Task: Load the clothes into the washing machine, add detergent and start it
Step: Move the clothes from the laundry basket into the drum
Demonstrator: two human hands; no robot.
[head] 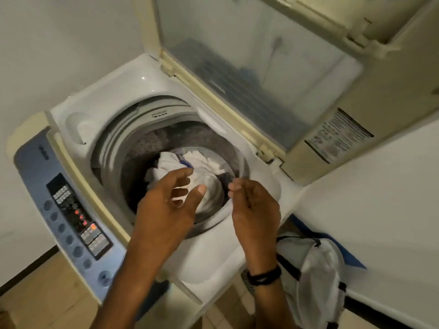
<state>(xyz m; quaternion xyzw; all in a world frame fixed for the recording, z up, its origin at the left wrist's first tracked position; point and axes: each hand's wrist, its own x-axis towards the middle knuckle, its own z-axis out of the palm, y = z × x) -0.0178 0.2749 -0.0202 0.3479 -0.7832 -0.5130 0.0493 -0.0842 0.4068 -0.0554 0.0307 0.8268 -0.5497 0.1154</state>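
Along the left edge of the washing machine (133,91) runs a blue control panel (69,217) with small red lights lit on its dark display. Behind it, at the machine's far left corner, is a shallow white recess (76,129) in the top. The round drum (133,150) sits open in the middle of the top, and the clothes (173,162), mostly white with a bit of blue and a dark piece, lie bunched at its bottom towards the right side.

The left hand (166,205) hovers over the near side of the drum just above the clothes, with its fingers spread loosely and nothing in them. The right hand (254,205) is above the drum's right rim with its fingers curled in. Its fingertips (231,186) lie close to the dark piece, but the blur leaves it unclear whether they pinch it. A dark wristband (263,275) circles that wrist.

The clear lid (237,74) stands raised along the machine's far right edge. A white bag (316,276) with dark straps lies on the floor by the near right corner.
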